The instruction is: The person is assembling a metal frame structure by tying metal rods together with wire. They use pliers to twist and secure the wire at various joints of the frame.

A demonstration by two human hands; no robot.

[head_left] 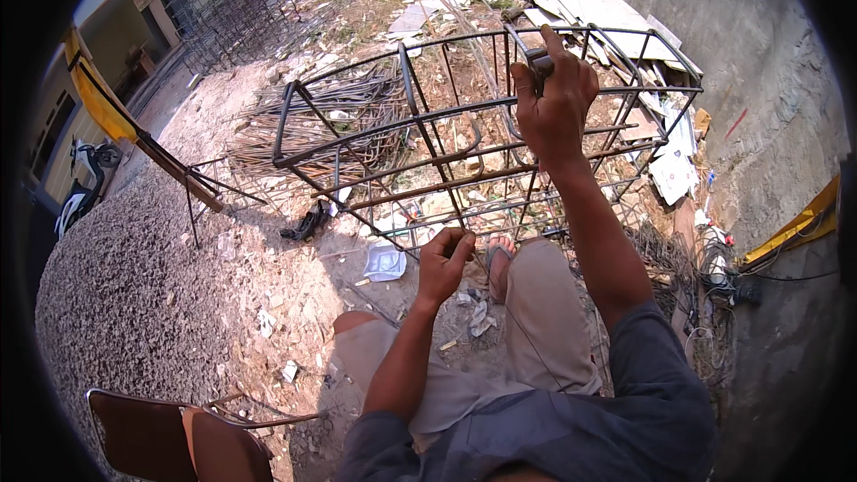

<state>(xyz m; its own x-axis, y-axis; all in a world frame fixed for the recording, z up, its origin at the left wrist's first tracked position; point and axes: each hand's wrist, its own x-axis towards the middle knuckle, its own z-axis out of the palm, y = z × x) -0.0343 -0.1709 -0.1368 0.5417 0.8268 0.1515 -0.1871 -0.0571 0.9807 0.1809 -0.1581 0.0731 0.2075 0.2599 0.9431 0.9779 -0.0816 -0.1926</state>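
Around the rebar cage (420, 138): loose rods (348, 112), scrap boards (607, 22), chair (178, 433), trestle (192, 183).

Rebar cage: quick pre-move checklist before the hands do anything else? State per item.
1. Right hand gripped on a tool at the top bar of the rebar cage: ok, fist closed around it.
2. Left hand closed by a lower bar: ok; what it pinches: cannot tell.
3. Tool tip seated on a bar crossing: cannot tell, the hand hides it.
4. Cage resting steady on the ground: cannot tell.
5. Foot clear of the bars: not ok, the sandalled foot sits right under the cage's near side.
6. Footing around: not ok, loose rebar pile and debris lie close by.
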